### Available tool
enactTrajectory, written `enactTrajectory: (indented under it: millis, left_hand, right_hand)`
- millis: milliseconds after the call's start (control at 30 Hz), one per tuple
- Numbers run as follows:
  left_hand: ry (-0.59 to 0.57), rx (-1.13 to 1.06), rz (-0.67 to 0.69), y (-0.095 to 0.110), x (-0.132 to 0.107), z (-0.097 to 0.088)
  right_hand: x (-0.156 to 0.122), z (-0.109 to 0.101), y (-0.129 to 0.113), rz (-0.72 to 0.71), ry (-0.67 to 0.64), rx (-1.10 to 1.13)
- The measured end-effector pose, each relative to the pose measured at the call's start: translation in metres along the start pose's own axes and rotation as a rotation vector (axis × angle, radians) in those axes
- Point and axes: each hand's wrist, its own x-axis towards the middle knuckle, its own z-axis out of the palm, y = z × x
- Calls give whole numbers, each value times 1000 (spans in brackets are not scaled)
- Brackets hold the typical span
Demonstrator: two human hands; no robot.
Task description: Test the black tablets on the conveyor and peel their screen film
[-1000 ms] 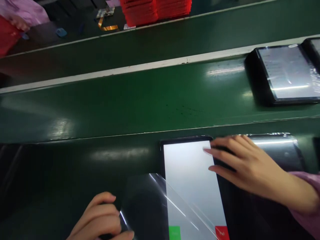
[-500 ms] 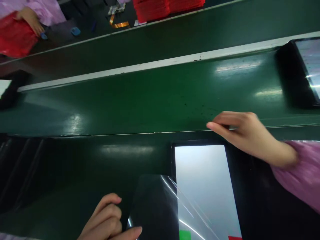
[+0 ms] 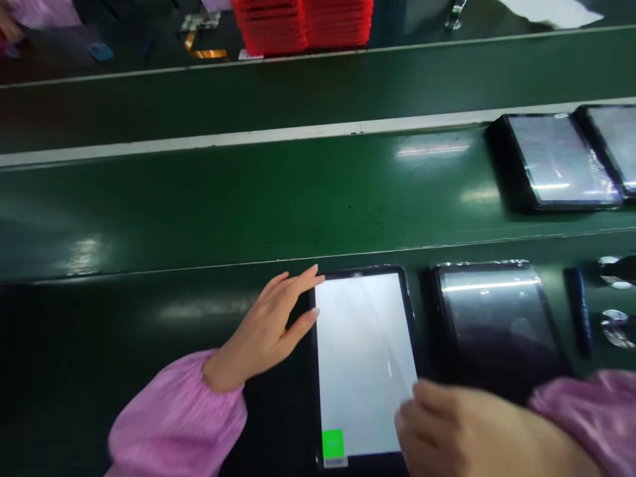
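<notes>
Set against lit tablet's point(image 3: 365, 358) left edge with left grip point(image 3: 268, 324) spread open; covering near right corner with right grip point(image 3: 462, 430), closure indiscernible.

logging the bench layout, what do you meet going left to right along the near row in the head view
left hand → lit white-screen tablet → dark-screen tablet → slim dark bar → shiny round pieces at the right edge. The right hand overlaps the lit tablet's near corner, so it is left out.

Glossy green conveyor belt point(image 3: 199, 218) w/ white rail point(image 3: 223, 138), red stacks point(image 3: 303, 23) behind
</notes>
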Motion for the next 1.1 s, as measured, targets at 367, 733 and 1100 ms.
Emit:
enactTrajectory:
  millis: [367, 733, 1100]
  left_hand:
    - [97, -116, -433, 52, -128, 48]
    - [66, 505, -383, 78, -165, 108]
    - [127, 495, -299, 75, -162, 104]
  right_hand:
    - [49, -44, 154, 667, 747, 498]
    - [30, -48, 116, 645, 683, 635]
    - [-7, 8, 75, 468, 323, 284]
